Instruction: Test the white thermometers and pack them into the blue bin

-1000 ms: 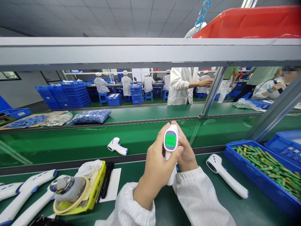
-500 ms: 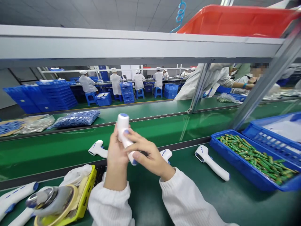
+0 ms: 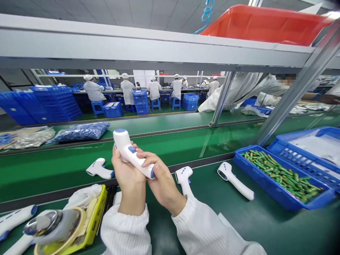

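Note:
Both my hands hold one white infrared thermometer (image 3: 129, 153) with blue trim, tilted with its head up and to the left. My left hand (image 3: 125, 173) wraps round its upper body from behind. My right hand (image 3: 161, 180) grips the handle end, fingers curled over it. Two more white thermometers lie on the green bench just right of my hands, one close (image 3: 184, 180) and one farther right (image 3: 233, 180). Another thermometer (image 3: 98, 169) rests on the conveyor belt to the left.
A blue tray of green batteries (image 3: 281, 175) sits at right, with a second blue tray (image 3: 308, 148) behind it. A yellow tape holder (image 3: 67, 226) and more thermometers (image 3: 14, 219) lie at lower left. A red bin (image 3: 265, 24) rests on the overhead shelf. Other workers sit beyond.
The thermometer has been turned from screen-facing and upright to tilted with its head to the left. My hands and the view have shifted left and lower.

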